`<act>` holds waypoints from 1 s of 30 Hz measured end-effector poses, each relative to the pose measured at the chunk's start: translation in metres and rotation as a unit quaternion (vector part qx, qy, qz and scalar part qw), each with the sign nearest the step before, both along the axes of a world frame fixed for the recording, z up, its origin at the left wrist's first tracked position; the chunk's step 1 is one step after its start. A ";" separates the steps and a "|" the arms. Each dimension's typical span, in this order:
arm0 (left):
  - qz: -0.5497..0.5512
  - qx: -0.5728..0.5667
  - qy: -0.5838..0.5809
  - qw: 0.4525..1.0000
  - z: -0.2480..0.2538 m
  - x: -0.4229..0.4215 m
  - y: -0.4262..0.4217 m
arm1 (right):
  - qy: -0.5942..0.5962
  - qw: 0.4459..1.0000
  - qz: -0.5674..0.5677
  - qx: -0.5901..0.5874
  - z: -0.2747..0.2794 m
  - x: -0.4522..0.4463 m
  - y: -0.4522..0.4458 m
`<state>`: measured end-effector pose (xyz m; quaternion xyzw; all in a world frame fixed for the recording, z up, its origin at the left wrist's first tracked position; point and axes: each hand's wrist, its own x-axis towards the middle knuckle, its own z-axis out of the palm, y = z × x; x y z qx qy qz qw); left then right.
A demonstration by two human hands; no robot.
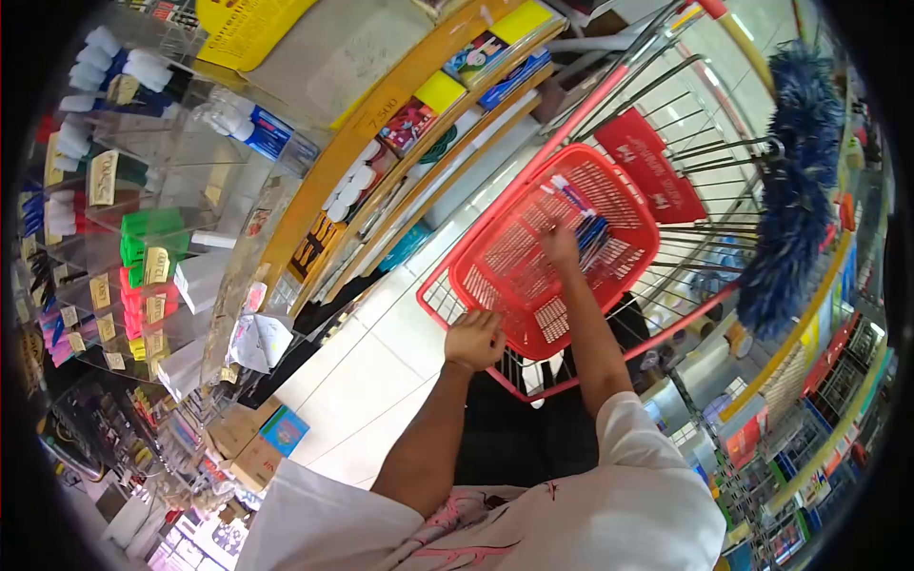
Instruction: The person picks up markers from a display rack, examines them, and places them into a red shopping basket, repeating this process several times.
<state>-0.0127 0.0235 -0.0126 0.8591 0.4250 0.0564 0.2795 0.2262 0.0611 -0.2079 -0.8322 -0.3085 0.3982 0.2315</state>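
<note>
A red plastic shopping basket [490, 262] sits tilted in a wire shopping cart [709, 238] with red edging. My left hand [474, 340] is at the basket's near-left rim, its fingers curled over the edge, close to the cart's red bar. Inside the basket, over its bottom, is my right hand [562, 247]; its fingers are small and blurred, so any hold is unclear. Just right of it lie several dark blue packets [592, 231], perhaps pens. A white and purple packet [571, 193] rests at the basket's far end.
On the left, store shelves [367, 119] hold stationery, with bottles of white caps and price tags. A blue fluffy duster [795, 190] hangs on the cart's right side. More shelving [790, 371] curves along the right. Cardboard boxes [252, 443] stand at lower left.
</note>
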 end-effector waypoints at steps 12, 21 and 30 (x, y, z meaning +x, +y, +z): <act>-0.039 0.003 -0.004 0.999 0.003 -0.001 0.003 | -0.250 0.953 0.095 -0.143 -0.044 0.073 0.042; -0.050 0.011 -0.010 0.999 0.007 0.003 0.006 | -0.295 0.939 0.138 -0.107 -0.053 0.062 0.033; -0.050 0.005 -0.003 0.999 0.007 0.003 0.005 | -0.262 0.953 0.101 -0.115 -0.045 0.072 0.026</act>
